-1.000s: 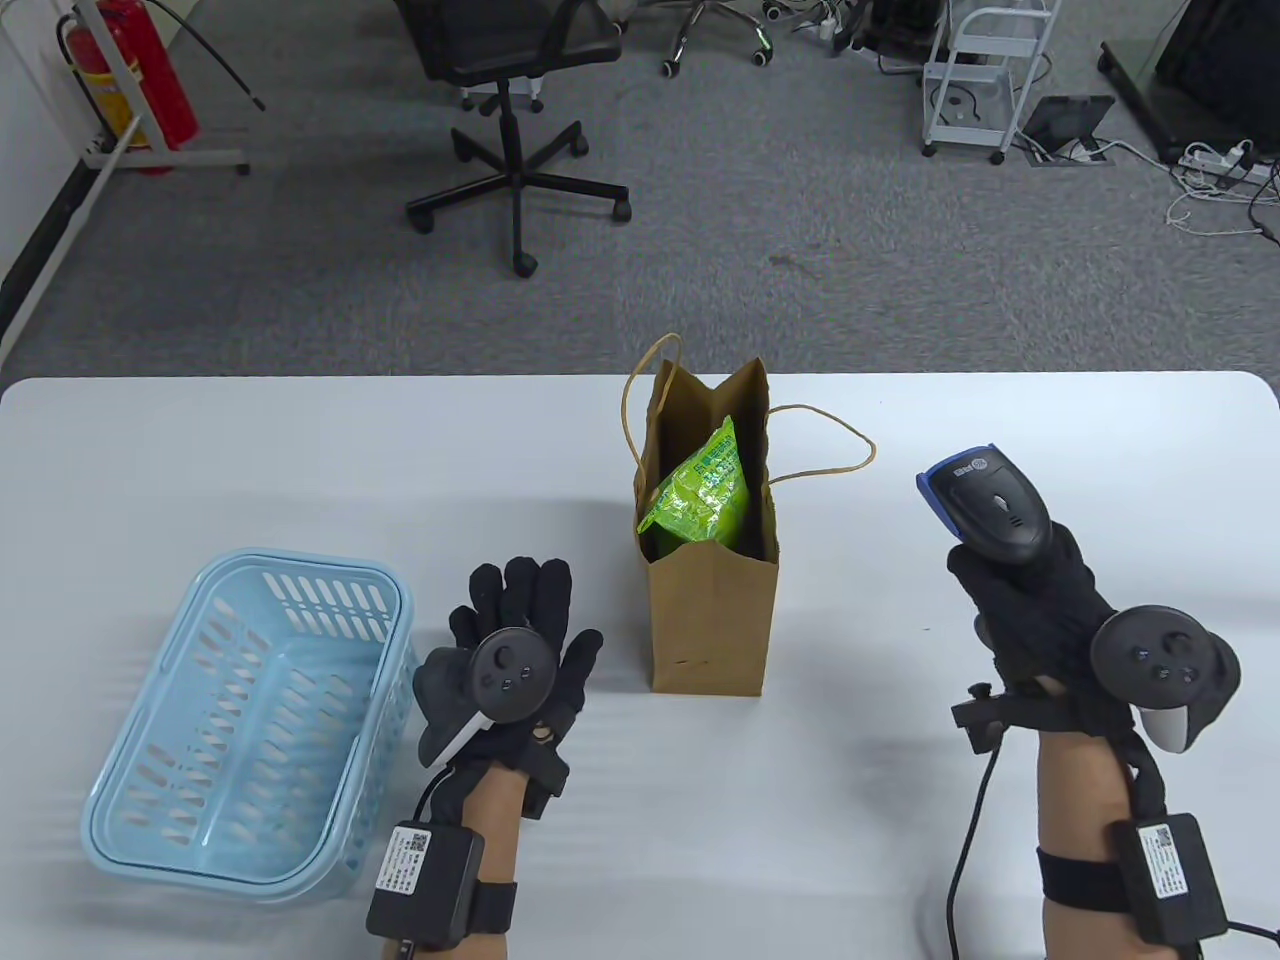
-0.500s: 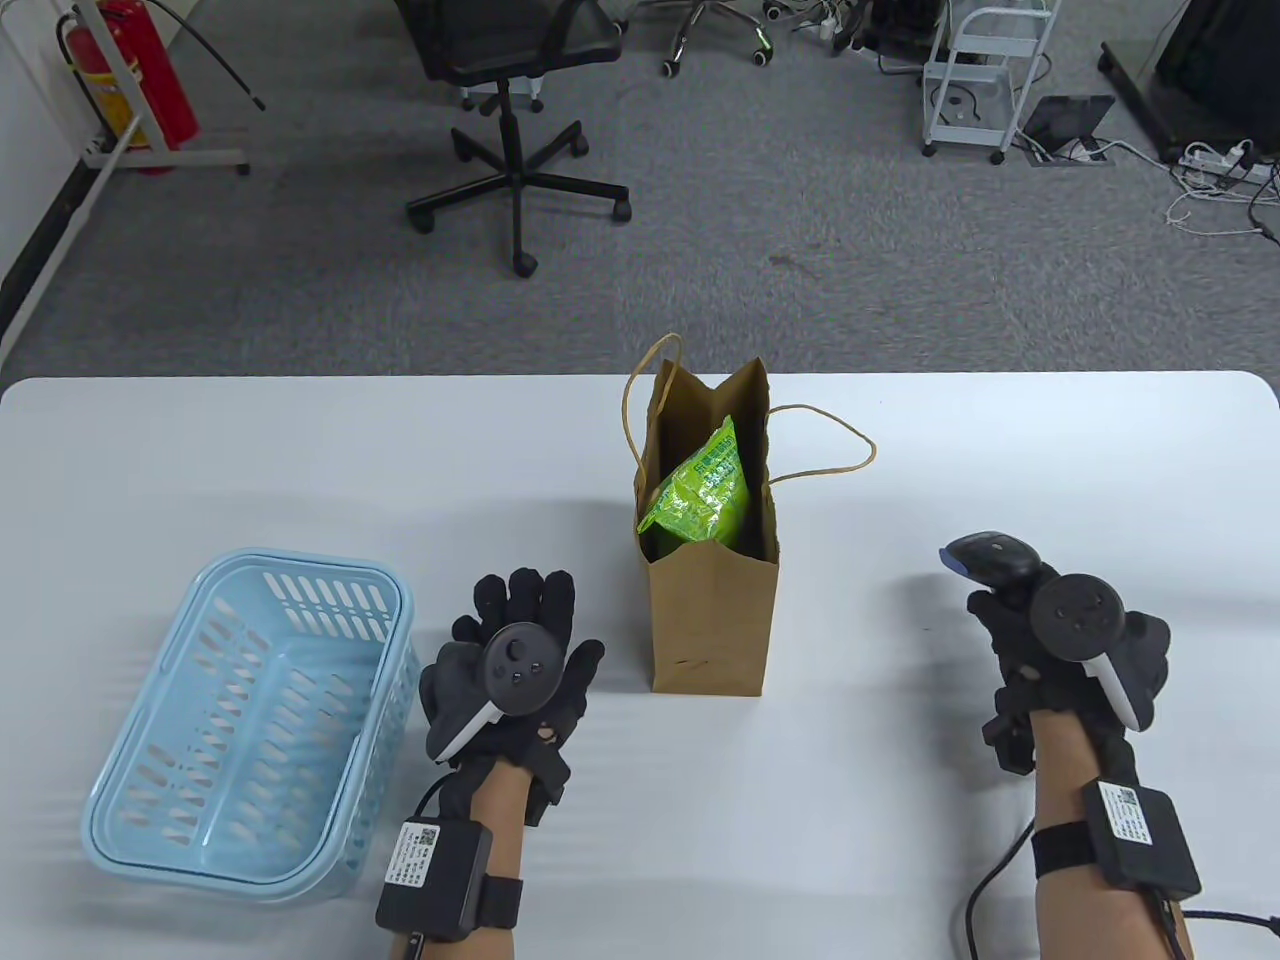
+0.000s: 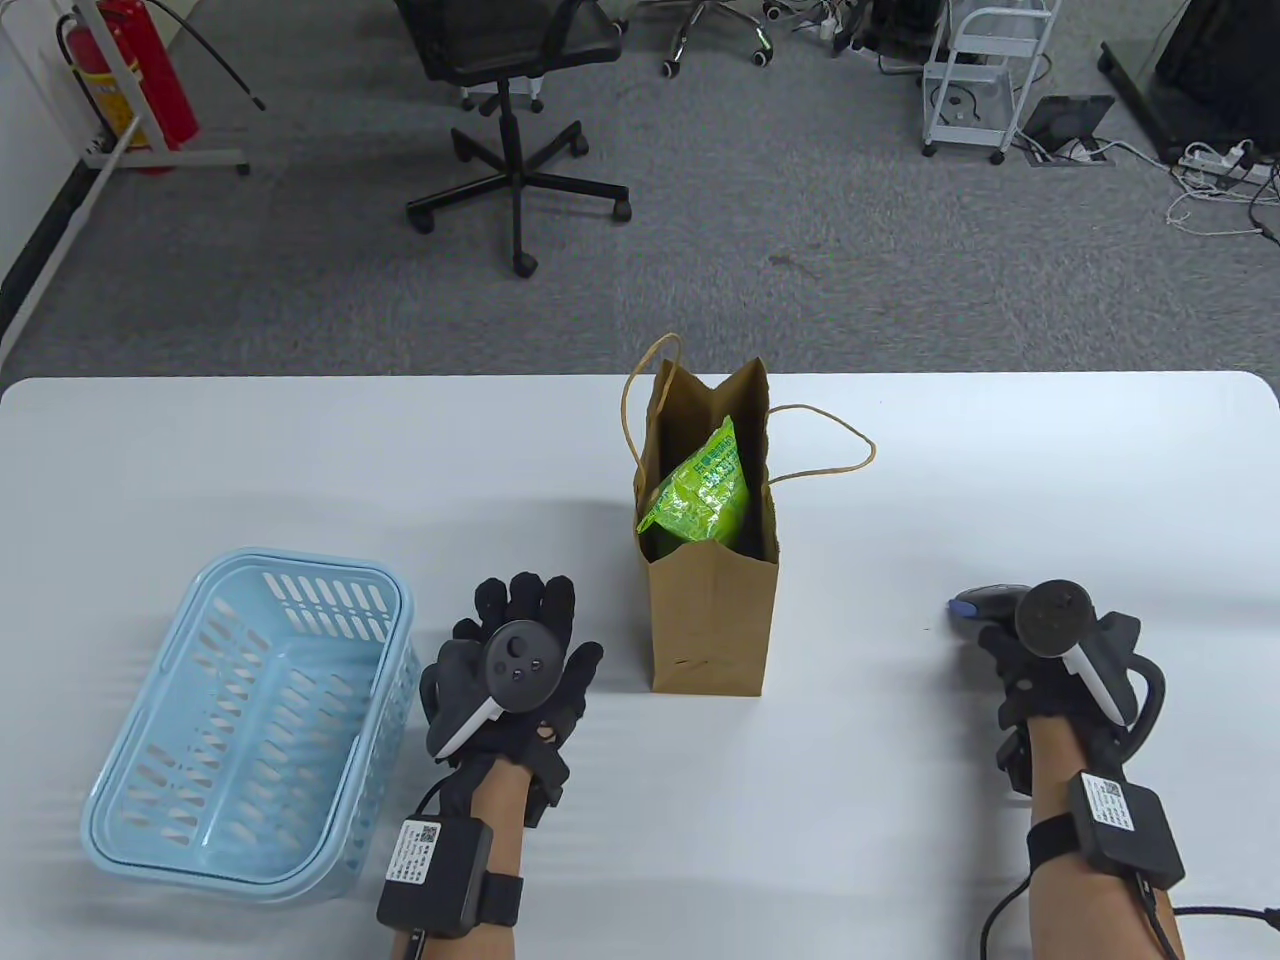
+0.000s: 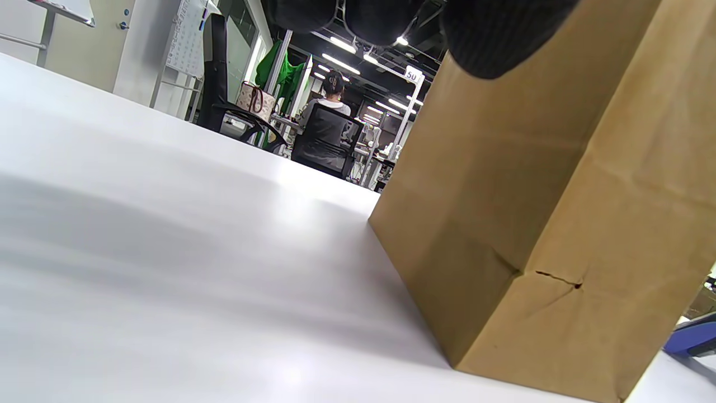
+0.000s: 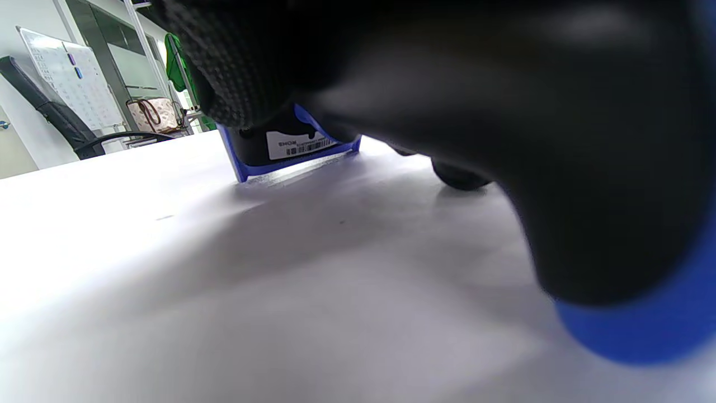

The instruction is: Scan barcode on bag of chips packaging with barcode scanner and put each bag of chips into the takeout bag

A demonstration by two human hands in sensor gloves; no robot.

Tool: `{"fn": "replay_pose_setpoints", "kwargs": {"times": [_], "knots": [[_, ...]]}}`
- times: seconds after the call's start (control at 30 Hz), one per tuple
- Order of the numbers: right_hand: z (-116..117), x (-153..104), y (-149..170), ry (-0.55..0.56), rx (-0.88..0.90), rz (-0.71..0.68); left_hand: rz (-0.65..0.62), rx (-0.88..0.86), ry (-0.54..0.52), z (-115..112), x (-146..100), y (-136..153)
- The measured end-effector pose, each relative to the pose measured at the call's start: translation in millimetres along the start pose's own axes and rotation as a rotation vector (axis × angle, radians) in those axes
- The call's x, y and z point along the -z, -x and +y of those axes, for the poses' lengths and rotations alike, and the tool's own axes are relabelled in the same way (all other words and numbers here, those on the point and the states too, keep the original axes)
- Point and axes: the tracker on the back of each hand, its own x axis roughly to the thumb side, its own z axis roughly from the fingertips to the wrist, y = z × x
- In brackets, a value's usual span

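Table view shows the paper bag [image 3: 712,625] standing upright near the middle of the counter [image 3: 300,460], its mouth open and a green bag of chips [image 3: 698,492] sitting inside, its top below the rim. The blue basket [image 3: 250,720] at the left holds nothing that can be seen, and no other chips lie on the counter. Judging from this, the scanning and bagging look finished, and the step in hand is setting the scanner down.

The right hand [image 3: 1040,680] is low on the counter, well to the right of the paper bag, with its fingers curled round the scanner [image 3: 985,600]; only the scanner's blue-edged head pokes out ahead of the tracker. The right wrist view shows the scanner's blue head [image 5: 291,148] resting on or just above the white surface with the gloved fingers [image 5: 246,67] wrapped over it, so the grip is not yet released.

The left hand [image 3: 515,665] lies flat beside the paper bag, between it and the basket, fingers straight and spread, holding nothing. In the left wrist view its fingertips [image 4: 492,39] hang just clear of the paper bag's brown wall.

The next move probably calls for loosening the right fingers once the scanner rests fully on the counter, then lifting the hand off without dragging the cable.
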Motion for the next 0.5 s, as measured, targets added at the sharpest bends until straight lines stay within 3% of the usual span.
{"fn": "replay_pose_setpoints", "kwargs": {"times": [0.2,0.37,0.5], "knots": [[-15.0,-7.9,-13.6,-0.056,-0.052,0.075,-0.021,0.011,-0.006,2.3,-1.8,-5.2],[-47.3,-34.3,-44.2,0.135,-0.052,-0.041,-0.027,0.029,-0.004,4.5,-3.5,-6.6],[-65.2,-66.7,-84.1,0.253,0.01,-0.266,-0.033,0.017,-0.014,7.3,-5.0,-5.4]]}}
